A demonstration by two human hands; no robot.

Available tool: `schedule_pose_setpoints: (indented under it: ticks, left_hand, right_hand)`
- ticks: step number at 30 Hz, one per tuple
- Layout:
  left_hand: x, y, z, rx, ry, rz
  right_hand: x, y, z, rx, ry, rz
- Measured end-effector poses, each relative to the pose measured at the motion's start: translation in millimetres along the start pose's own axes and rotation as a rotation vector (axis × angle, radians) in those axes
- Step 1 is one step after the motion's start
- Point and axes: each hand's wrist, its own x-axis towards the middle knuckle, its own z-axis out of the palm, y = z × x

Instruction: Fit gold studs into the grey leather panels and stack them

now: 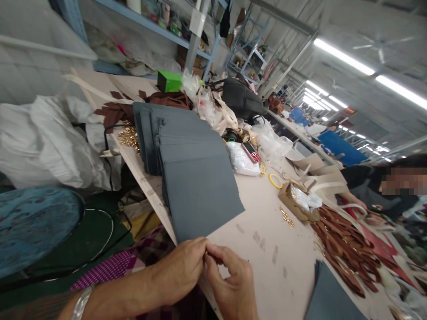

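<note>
My left hand (pixel 182 266) and my right hand (pixel 231 280) meet at the table's near edge, fingertips together. Both are closed in a pinch; a tiny brownish spot shows between the tips, too small to name. Just beyond them lies a fanned stack of dark grey fabric panels (pixel 200 178), its near corner close to my left hand. A second dark grey stack (pixel 330 295) sits to the right. Small gold metal pieces (pixel 286 217) are scattered on the pale table (pixel 263 262), and a heap of gold pieces (pixel 129 137) lies behind the big stack at left.
Brown straps (pixel 347 249) pile up at right, beside a cardboard box (pixel 296 202) with white plastic. A yellow ring (pixel 275 181), a red keypad phone (pixel 251 152) and a black bag (pixel 243 98) stand farther back. Another person (pixel 370 186) sits across. A blue round stool (pixel 36 226) is at left.
</note>
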Motion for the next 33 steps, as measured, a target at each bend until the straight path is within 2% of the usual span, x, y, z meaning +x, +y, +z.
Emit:
schedule_pose_setpoints:
  ticks: [8,14,20,24,27,30,33]
  left_hand:
    - [-5,-8,-5.2,0.095,-0.007,-0.096]
    - [-7,-4,-9.3,0.134,-0.011,-0.121]
    - [-6,0,-16.0,0.212,-0.022,-0.187]
    - [-7,-2,-19.2,0.193,0.056,-0.197]
    - [-7,2,-25.3,0.081,0.122,-0.169]
    - [-11,2,-32.3,-0.069,0.216,-0.220]
    - [-23,-12,-37.3,-0.144,0.334,-0.337]
  right_hand:
    - [9,3,6,0.077,-0.082,0.046]
    - [8,3,17,-0.047,-0.015,-0.035]
    - [9,3,32,-0.131,-0.019,0.012]
    - [13,0,42,-0.135,0.027,0.039]
    - [24,0,43,-0.074,-0.026,0.069]
    - [44,16,39,-0.014,-0.066,0.122]
    - [65,45,36,-0.127,-0.030,0.092]
